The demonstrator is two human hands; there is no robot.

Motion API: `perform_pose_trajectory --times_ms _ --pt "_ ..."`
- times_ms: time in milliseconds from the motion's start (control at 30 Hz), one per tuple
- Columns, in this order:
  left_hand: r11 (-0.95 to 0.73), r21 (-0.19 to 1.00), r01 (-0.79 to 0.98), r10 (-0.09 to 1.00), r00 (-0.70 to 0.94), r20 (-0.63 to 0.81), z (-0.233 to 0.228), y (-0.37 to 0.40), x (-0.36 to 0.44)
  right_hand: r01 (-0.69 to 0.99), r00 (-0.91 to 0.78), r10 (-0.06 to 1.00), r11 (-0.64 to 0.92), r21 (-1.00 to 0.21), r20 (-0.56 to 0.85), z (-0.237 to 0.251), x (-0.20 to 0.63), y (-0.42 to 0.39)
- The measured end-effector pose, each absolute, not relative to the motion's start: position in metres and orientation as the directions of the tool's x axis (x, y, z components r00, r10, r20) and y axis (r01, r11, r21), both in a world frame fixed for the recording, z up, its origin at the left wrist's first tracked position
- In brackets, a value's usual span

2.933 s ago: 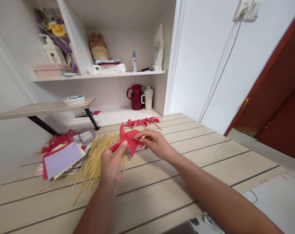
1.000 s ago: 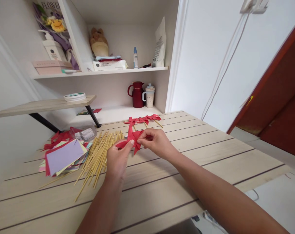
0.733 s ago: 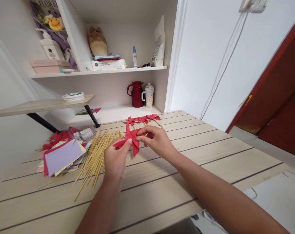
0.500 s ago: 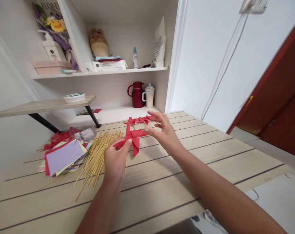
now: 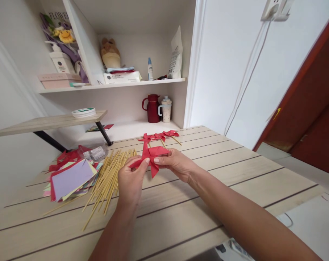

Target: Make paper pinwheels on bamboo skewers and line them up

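While both hands meet above the surface point(image 5: 197, 203), I log the red paper pinwheel point(image 5: 150, 156) pinched between them: left hand point(image 5: 130, 181) grips its left vane with thumb and fingers closed, right hand point(image 5: 175, 165) closes on the right vane. It hangs just ahead of both thumbs, equally near each, long axis roughly left to right, one vane pointing up and one down. Bamboo sticks point(image 5: 107, 177) lie just left, finished pinwheels point(image 5: 159, 136) beyond.

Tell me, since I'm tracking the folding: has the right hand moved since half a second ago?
Yes. The right hand has come back from over the finished pinwheels toward the person, and again pinches the red paper with the left hand.
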State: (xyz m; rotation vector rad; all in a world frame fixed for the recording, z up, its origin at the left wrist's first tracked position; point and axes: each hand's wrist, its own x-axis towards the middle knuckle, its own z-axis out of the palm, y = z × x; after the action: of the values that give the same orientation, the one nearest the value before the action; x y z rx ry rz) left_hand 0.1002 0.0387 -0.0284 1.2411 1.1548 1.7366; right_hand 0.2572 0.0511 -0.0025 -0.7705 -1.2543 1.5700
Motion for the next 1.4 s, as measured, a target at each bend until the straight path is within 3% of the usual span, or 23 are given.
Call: perform_pose_trajectory --times_ms 233,433,833,1233,1400 --pt "-0.301 0.95 -0.081 0.931 -0.238 0.275 -0.03 0.038 0.102 -0.242 -0.254 0.958 0.072 -0.968 0.135 -0.006 0.255 0.052" --pt "-0.203 0.966 -0.159 0.947 -0.283 0.152 -0.028 0.035 0.105 -0.272 -0.249 0.96 0.053 -0.961 0.124 -0.009 0.254 0.053" --pt "-0.207 0.968 -0.139 0.957 -0.233 0.171 -0.033 0.038 0.103 -0.273 -0.173 0.973 0.099 -0.957 0.15 -0.012 0.25 0.052" --pt "-0.163 0.949 -0.269 0.985 -0.095 0.142 -0.028 0.035 0.109 -0.363 -0.11 0.992 0.019 -0.932 0.063 -0.013 0.246 0.052" --pt "-0.177 0.957 -0.229 0.984 -0.052 0.169 -0.028 0.034 0.107 -0.387 -0.097 0.992 0.036 -0.921 0.079 -0.021 0.243 0.055"
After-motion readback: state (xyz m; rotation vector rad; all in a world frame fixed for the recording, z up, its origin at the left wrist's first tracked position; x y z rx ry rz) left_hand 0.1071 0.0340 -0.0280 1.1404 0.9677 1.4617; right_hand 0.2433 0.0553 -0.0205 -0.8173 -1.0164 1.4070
